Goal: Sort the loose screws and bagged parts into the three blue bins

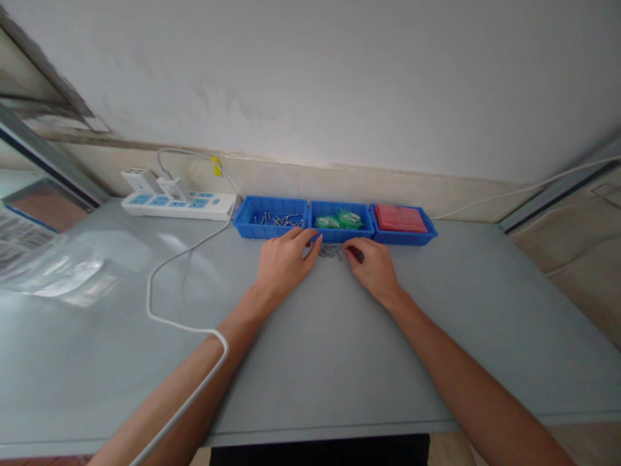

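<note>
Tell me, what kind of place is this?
Probably a little workspace: there's a flat grey tabletop, three blue rectangular plastic bins in a row, and a small pile of thin silvery metal pieces in front of the middle one.

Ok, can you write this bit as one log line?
left hand: left of loose metal fasteners | right hand: right of them | behind fasteners: three blue bins

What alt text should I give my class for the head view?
A person's left hand and right hand flank loose metal pieces on a grey table. Behind, three blue bins hold, left to right, more pieces, green packets and a red stack; a power strip lies left of them.
</note>
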A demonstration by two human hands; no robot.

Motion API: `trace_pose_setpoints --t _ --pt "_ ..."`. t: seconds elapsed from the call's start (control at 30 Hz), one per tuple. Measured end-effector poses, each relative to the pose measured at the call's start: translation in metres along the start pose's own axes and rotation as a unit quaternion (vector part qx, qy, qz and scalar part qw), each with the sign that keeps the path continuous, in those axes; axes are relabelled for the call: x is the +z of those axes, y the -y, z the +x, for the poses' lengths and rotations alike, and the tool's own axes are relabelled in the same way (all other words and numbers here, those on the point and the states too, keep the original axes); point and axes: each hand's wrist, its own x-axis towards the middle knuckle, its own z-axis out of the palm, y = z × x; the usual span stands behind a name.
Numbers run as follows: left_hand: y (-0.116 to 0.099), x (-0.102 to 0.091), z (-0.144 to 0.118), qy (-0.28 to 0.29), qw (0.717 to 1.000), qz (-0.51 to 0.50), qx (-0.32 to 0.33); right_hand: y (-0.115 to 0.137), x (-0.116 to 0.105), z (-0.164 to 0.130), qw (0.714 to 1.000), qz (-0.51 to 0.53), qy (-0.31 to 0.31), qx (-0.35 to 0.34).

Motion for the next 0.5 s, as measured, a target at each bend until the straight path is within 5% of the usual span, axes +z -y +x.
trace_pose_setpoints --t 0.5 --pt "-0.0040 -0.0015 -0.0013 0.038 0.999 -0.006 0.015 0.0099 -0.0043 0.0013 0.993 0.078 -0.084 0.000"
